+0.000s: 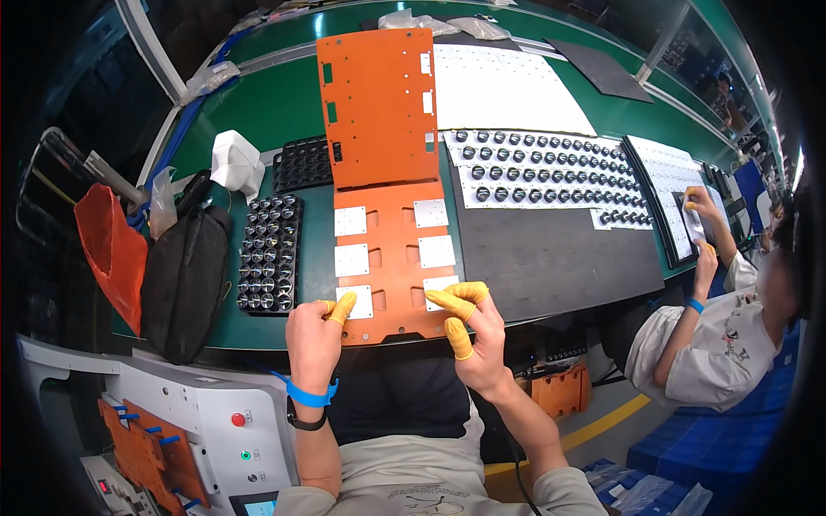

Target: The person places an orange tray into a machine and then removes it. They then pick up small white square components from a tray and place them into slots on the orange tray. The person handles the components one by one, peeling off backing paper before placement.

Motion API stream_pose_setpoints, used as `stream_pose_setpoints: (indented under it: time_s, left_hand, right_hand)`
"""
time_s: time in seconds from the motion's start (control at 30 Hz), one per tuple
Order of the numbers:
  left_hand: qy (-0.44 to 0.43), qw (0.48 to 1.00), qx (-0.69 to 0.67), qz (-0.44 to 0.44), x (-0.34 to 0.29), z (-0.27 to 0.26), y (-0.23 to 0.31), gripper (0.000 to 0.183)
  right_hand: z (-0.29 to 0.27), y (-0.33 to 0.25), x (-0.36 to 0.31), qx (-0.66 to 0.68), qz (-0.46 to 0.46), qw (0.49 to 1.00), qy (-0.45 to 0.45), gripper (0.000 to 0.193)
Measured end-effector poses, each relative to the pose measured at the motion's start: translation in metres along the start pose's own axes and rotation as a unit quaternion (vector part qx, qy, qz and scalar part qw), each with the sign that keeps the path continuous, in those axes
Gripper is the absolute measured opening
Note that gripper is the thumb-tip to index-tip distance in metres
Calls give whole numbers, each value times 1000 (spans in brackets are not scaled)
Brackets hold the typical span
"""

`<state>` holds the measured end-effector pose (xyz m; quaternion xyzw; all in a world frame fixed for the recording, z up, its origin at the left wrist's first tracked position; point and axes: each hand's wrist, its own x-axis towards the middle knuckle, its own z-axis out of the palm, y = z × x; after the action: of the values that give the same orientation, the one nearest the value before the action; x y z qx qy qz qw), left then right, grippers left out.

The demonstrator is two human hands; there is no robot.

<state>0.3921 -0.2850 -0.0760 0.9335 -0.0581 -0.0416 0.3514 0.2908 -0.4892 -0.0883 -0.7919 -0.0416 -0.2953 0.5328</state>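
My left hand (313, 346) is curled, its yellow-cotted fingertips at the outer edge of the lower-left white square plate (358, 303). My right hand (482, 342) rests a yellow-cotted fingertip on the lower-right white square plate (440, 284), partly covering it; its thumb stands apart below. Both plates lie on the orange fixture base (394, 258), as do several more in two columns. The fixture's orange lid (379, 112), with cutouts along both sides, is raised at the far end of the base.
Left of the fixture stands a black tray (249, 292) of round black parts, near a dark bag (185, 284) and an orange-red bag (112, 249). To the right, white sheets (508, 196) bearing black knobs lie above a dark mat (551, 267). A co-worker (705, 344) works at the right.
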Motion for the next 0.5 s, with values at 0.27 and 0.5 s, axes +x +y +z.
stream_pose_setpoints:
  time_s: [0.27, 0.5]
  left_hand:
    - [-10, 1000, -18, 10, 2, 1, -6, 41]
    - [-7, 1000, -18, -12, 0, 3, -6, 42]
  right_hand:
    - [1, -1, 2, 6, 2, 1000, -3, 29]
    - [4, -2, 53, -5, -14, 1000, -23, 27]
